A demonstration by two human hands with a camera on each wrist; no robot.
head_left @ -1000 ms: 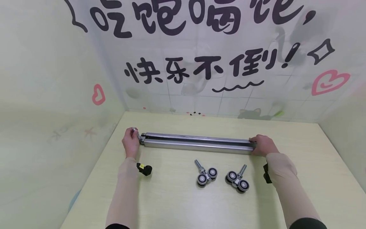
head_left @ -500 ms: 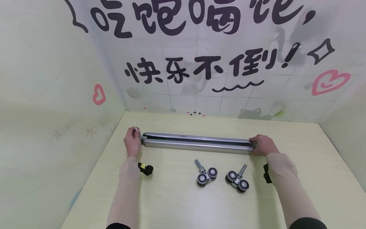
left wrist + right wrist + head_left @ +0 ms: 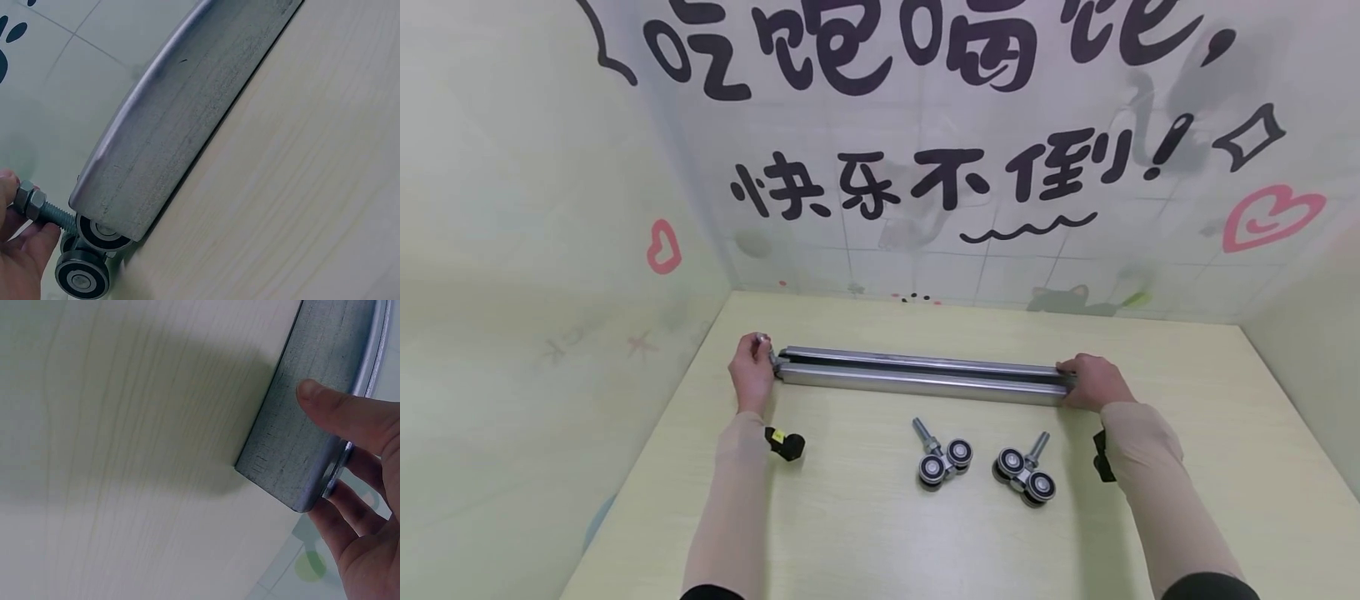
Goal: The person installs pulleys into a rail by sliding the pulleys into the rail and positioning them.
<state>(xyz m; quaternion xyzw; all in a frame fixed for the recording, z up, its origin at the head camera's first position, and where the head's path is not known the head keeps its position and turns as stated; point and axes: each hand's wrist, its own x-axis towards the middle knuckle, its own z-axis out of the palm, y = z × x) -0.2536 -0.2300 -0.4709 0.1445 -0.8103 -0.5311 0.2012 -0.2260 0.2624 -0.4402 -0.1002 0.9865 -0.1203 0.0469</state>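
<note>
Well, left hand [image 3: 752,373] curled round threaded bolt [image 3: 59,217], right hand [image 3: 1097,382] round scuffed metal channel [image 3: 169,125].

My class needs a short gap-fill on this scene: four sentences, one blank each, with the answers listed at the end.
1. The trolley at one end of the rail is held by the person's ____ hand.
2. The right hand rests its ____ on the rail's near side and its fingers on the far side.
3. On the table lie ____ loose trolleys.
4. These lie ____ the rail and the person.

Missing words: left; thumb; two; between.
</note>
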